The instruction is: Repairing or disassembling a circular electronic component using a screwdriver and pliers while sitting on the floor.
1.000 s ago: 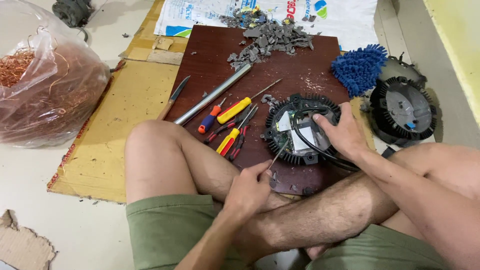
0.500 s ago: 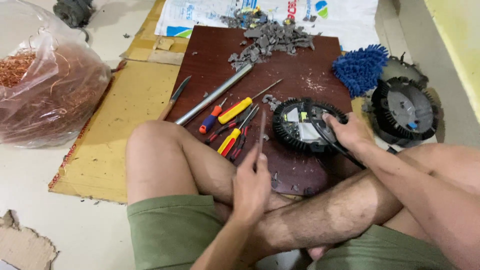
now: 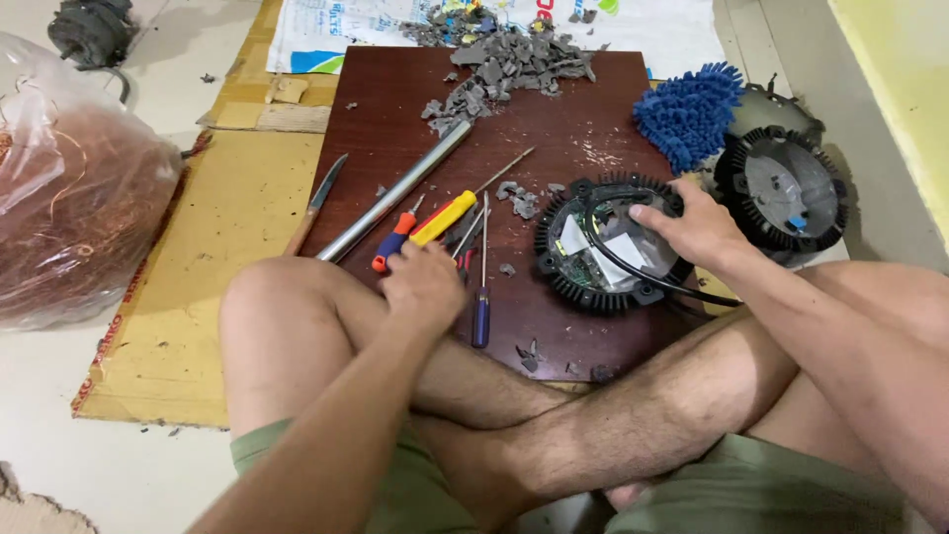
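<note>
- The crossed bare legs of the seated person are seen nearest, with both forearms reaching out over them.
- The left hand [image 3: 425, 287] is laid knuckles-up on the cluster of hand tools. Its fingers are curled downward, but whether anything is pinched beneath them cannot be told.
- Just beside that hand, a slim blue-handled screwdriver [image 3: 481, 307] is lying flat on the dark brown wooden board [image 3: 593, 119]. Its long axis runs near to far, with the handle toward the person and the tip pointing away.
- The right hand [image 3: 697, 229] is rested on the round black finned lamp housing [image 3: 593, 247], with the fingers spread across its open top, where a black cable [image 3: 633, 272] is looped.
- The step in hand is judged to be tool picking while the housing is steadied. A firm grip on one handle would be called for next, with the tip brought round to the housing.
- Farther off, a yellow-handled screwdriver [image 3: 445, 216] is angled with its tip away and to the right, beside a long steel tube [image 3: 395, 193].
- Beyond these, a blue shaggy cleaning mitt [image 3: 687, 109], a second black round housing [image 3: 781, 188] and a heap of grey broken fragments [image 3: 504, 59] are found.
</note>
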